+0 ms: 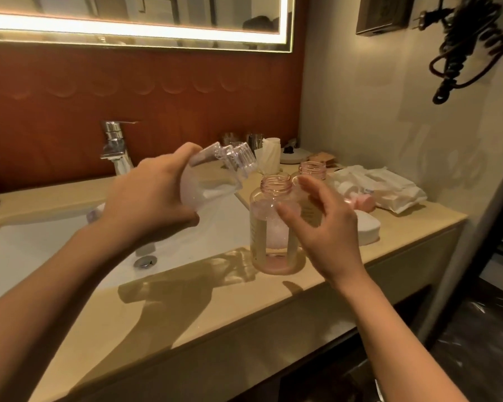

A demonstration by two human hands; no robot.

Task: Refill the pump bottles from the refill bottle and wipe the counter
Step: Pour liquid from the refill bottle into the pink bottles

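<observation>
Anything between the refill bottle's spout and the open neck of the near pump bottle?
Nothing visible. The refill bottle, in the left hand, tilts beside the pump bottle; its neck is uncapped. The right hand is at its side.

counter [221,323]: beige stone, sink [41,250] set in | near edge: open pump bottle [276,227], second bottle [312,171] behind | right: white sponge [368,232], wipes pack [389,190], tissues [350,177]

Bathroom, prob. hotel. Sink [41,242] set in a beige counter [215,314]; chrome tap [114,146] at sink's back edge, lit mirror [134,21] above it on a red-brown wall. Right of sink: tissues [269,155], wrapped toiletries [389,190]. Far right, up the wall: hairdryer [471,44] w/ coiled cord.
</observation>
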